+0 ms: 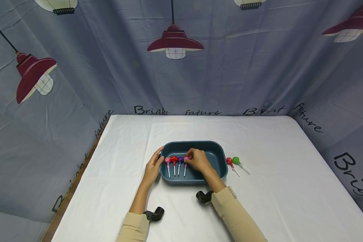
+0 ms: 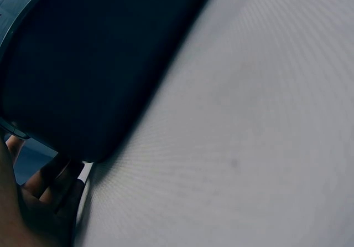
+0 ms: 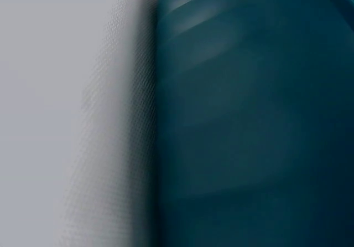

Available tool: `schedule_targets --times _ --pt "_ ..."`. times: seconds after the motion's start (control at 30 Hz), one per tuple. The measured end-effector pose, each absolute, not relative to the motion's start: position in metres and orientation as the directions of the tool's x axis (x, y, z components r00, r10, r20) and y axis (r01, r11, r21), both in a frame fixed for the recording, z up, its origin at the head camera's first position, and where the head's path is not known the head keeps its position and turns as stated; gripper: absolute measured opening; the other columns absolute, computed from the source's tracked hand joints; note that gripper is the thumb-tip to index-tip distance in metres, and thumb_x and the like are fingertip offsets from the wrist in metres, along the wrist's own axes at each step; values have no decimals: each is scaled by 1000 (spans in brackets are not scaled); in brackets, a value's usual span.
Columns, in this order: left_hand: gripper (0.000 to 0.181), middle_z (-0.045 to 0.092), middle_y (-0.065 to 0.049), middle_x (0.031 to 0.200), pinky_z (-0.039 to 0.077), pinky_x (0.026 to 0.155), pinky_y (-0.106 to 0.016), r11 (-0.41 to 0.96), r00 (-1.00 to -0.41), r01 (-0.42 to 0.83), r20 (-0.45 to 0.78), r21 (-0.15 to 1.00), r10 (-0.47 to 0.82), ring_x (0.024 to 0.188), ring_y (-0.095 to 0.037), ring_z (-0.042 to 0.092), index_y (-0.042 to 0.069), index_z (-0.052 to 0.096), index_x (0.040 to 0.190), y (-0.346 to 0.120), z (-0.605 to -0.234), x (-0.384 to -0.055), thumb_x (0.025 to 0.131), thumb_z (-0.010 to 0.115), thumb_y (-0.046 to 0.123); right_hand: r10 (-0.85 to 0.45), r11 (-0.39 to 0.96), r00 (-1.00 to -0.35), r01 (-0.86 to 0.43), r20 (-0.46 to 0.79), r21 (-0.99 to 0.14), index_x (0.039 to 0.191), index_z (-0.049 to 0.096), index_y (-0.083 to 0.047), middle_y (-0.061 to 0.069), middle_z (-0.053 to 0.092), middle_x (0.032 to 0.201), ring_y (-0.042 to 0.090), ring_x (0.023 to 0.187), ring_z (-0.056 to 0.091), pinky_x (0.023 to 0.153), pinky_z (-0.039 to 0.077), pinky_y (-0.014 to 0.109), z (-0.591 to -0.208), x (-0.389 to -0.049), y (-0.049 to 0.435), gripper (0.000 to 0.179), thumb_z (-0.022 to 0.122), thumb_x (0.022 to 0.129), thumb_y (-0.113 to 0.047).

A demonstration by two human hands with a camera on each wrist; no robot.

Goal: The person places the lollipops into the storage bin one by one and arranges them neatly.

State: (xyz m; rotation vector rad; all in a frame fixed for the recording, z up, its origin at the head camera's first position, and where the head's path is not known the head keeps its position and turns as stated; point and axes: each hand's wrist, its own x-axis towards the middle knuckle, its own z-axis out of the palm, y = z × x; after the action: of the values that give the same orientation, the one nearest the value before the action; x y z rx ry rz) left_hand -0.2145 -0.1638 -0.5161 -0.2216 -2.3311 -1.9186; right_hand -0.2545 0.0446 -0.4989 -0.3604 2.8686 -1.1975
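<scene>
A dark blue rectangular tray (image 1: pixel 212 144) sits on the white table. My left hand (image 1: pixel 152 169) holds its left end, the thumb at the rim and the fingers along the outer wall; the left wrist view shows the fingers (image 2: pixel 52 183) against the tray's underside edge. Inside, my right hand (image 1: pixel 198 160) pinches a pink lollipop (image 1: pixel 186 164) by its upper part, stick toward me. Left of it lie a purple lollipop (image 1: pixel 180 160), a red lollipop (image 1: pixel 174 160) and another pink lollipop (image 1: pixel 167 161), in a row. Only the tray's outer wall (image 3: pixel 238 108) shows in the right wrist view.
Just right of the tray, a red lollipop (image 1: pixel 229 161) and a green lollipop (image 1: pixel 236 160) lie on the white tablecloth (image 1: pixel 275 188), sticks slanting toward the lower right. A grey curtain (image 1: pixel 109 67) printed with lamps stands behind and beside the table.
</scene>
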Motion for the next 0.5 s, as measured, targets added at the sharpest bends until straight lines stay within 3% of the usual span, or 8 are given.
schedule_targets --times 0.5 --pt "41 41 -13 140 31 104 -41 191 -983 186 182 964 40 129 -30 35 13 46 137 -163 -516 -214 96 49 17 -212 664 -974 -204 80 -720 89 66 -2 5 62 75 14 68 56 61 48 29 -499 -251 46 15 73 79 -10"
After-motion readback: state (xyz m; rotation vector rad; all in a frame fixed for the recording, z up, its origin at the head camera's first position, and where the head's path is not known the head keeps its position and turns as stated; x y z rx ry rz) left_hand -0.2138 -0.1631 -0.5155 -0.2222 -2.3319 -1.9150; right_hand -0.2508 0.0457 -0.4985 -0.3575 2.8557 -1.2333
